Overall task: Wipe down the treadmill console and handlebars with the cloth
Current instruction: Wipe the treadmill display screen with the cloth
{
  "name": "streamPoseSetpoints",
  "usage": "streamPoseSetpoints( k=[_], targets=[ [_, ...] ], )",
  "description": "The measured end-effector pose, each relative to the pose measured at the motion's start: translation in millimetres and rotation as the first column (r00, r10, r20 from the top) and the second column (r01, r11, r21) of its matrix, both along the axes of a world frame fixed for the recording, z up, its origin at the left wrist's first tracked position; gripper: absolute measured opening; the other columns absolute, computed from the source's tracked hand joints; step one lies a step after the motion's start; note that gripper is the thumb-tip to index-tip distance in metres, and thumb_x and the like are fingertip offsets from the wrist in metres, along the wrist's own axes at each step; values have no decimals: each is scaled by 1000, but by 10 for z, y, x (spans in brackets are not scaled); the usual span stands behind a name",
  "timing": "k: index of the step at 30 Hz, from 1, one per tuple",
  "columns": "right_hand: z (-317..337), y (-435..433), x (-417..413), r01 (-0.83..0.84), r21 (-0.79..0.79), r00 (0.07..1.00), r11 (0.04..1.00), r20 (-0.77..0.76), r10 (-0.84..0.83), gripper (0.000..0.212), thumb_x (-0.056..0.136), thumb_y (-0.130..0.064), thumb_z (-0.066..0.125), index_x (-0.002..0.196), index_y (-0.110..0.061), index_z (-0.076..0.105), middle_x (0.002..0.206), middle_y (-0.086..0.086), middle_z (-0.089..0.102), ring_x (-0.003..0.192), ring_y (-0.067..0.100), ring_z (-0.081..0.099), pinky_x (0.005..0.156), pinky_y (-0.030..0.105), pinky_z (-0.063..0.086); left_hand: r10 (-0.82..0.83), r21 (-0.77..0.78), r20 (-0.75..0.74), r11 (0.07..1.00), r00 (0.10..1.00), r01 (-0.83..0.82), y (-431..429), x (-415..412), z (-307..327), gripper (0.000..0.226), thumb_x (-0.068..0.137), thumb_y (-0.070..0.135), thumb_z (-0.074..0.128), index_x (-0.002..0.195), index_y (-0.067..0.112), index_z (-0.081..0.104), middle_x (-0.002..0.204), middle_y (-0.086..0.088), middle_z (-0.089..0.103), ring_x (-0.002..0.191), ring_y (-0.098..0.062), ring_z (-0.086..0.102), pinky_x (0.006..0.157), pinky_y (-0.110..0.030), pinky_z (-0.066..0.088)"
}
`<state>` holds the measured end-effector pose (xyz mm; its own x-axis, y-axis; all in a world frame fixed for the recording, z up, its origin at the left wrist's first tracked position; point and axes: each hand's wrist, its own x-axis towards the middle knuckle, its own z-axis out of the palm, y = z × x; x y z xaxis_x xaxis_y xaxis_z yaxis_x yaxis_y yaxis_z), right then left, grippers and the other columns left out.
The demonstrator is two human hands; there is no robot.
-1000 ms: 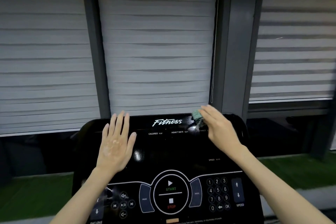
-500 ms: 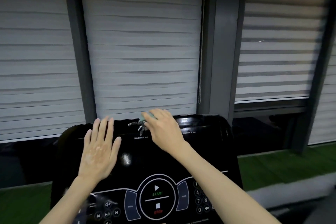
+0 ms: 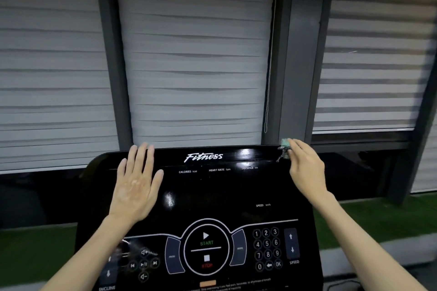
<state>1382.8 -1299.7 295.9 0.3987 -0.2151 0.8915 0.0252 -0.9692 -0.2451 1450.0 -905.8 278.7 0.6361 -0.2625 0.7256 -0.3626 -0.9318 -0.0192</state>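
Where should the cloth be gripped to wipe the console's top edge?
Pinch the cloth at its bunched middle from the near side, over the console top right edge, as the right hand does: it is a small wad on that rim.

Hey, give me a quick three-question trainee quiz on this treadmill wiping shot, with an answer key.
1. True or false: the left hand rests flat on the console.
2. Which hand holds the cloth? A) left hand B) right hand C) neither
3. Fill in: the cloth sits at the console's top ____ corner.
Key: 1 true; 2 B; 3 right.
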Motion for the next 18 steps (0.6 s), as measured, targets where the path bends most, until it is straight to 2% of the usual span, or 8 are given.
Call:
streamPoseSetpoints(
  k=[4, 9, 14, 18],
  targets=[
    [-17, 279, 118, -23, -17, 999, 1000, 22, 23, 29, 87, 4, 62, 115, 0, 65, 119, 17, 64, 116, 40, 57, 93, 48, 51, 20, 8, -15, 1000, 1000, -20, 1, -2, 6, 66, 101, 42, 20, 152, 1, 27, 157, -20, 30, 146, -38, 25, 112, -54, 29],
    [45, 811, 296, -145, -167, 989, 975, -26, 142, 26, 91, -3, 58, 116, -2, 63, 118, 14, 62, 118, 37, 53, 102, 44, 43, 20, 23, -25, 1000, 999, -20, 9, -19, 10, 66, 101, 42, 20, 153, 1, 26, 157, -20, 31, 146, -38, 26, 113, -54, 30],
    [105, 1423, 447, -255, -230, 967, 939, -75, 244, 30, 94, -15, 44, 117, -5, 61, 114, 12, 61, 115, 35, 51, 104, 41, 38, 17, 28, -23, 999, 1000, -17, 5, -8, 9, 65, 101, 41, 22, 153, 2, 26, 157, -19, 31, 146, -38, 25, 113, -53, 29],
    [150, 1264, 395, -305, -298, 951, 905, -139, 275, 32, 96, -17, 41, 121, -7, 59, 117, 9, 59, 114, 31, 53, 99, 42, 41, 6, 29, -10, 1000, 1000, -5, 1, 11, 4, 65, 100, 39, 25, 152, 1, 27, 156, -21, 31, 144, -39, 26, 111, -55, 30]
  ],
)
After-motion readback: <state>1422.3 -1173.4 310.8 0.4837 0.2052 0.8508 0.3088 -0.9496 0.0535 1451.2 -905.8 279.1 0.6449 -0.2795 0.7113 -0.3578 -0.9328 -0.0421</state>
